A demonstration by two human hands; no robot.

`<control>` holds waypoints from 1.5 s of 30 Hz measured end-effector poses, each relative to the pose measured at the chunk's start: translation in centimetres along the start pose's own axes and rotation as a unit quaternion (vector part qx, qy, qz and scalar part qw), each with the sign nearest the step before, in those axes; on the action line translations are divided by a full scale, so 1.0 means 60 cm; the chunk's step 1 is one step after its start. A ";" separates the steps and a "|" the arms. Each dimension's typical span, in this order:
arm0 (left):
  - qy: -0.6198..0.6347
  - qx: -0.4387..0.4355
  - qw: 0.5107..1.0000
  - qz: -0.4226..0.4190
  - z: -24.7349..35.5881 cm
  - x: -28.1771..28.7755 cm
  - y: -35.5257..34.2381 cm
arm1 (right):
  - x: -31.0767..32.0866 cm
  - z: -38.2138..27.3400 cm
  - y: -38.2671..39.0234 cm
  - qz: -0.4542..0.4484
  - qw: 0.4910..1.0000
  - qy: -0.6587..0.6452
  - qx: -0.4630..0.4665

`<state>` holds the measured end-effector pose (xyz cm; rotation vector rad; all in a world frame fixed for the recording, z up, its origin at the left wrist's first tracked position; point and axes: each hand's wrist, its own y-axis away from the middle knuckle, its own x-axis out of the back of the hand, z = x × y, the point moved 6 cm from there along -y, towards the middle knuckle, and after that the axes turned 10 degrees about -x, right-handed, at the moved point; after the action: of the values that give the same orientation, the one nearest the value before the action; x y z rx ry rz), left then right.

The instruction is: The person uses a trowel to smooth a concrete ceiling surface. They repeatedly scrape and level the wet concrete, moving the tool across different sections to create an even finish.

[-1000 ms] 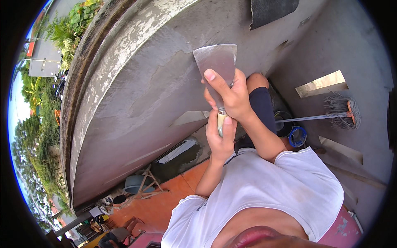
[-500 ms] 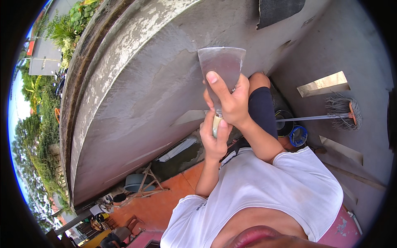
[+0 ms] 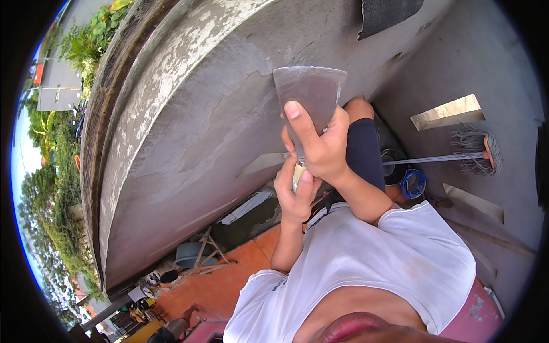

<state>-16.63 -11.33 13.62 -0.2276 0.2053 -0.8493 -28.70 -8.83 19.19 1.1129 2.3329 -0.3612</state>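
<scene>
A wide putty knife [image 3: 310,91] with a flared metal blade and a pale handle is held up before the grey plastered wall [image 3: 211,114]. My left hand [image 3: 294,197] is closed round the handle. Just above it, my right hand [image 3: 323,146] grips the lower blade, its thumb lying flat along the metal and the other fingers partly hidden behind. The blade's broad edge points at the wall; whether it touches is hard to tell. A patch of differently toned, smeared plaster shows left of the blade.
To the right, a mop [image 3: 477,153] with a grey head leans near a side wall with slot openings [image 3: 448,112]. A dark bucket [image 3: 394,166] and a blue-rimmed pail [image 3: 413,184] stand by my leg. Lower left are a basin [image 3: 191,255], a wooden stand [image 3: 209,257] and an orange floor [image 3: 229,286].
The putty knife has turned slightly, so its blade looks wider and its right corner sits farther right. Both hands keep their grip and have hardly moved.
</scene>
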 end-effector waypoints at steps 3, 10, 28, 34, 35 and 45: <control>0.021 0.024 0.999 -0.025 -0.007 0.009 0.004 | -0.003 -0.001 -0.001 0.010 1.000 -0.001 0.000; 0.001 0.020 1.000 0.006 0.009 -0.006 0.004 | -0.001 0.001 -0.004 -0.029 0.999 -0.017 -0.018; 0.005 0.011 0.999 0.032 0.038 -0.033 -0.008 | -0.016 -0.037 -0.015 -0.050 0.996 -0.049 -0.063; 0.000 0.001 0.999 0.044 0.061 -0.053 -0.014 | -0.026 -0.057 -0.020 -0.090 0.994 -0.035 -0.060; -0.005 -0.010 0.999 0.041 0.072 -0.054 -0.020 | -0.028 -0.059 -0.019 -0.090 0.993 -0.040 -0.062; 0.014 -0.052 0.998 0.034 0.101 -0.079 -0.030 | -0.033 -0.088 -0.020 -0.117 0.990 -0.008 -0.080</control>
<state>-19.35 -8.20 20.32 -0.3049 0.2825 -0.7755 -30.42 -8.50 24.70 0.7604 2.4364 -0.2603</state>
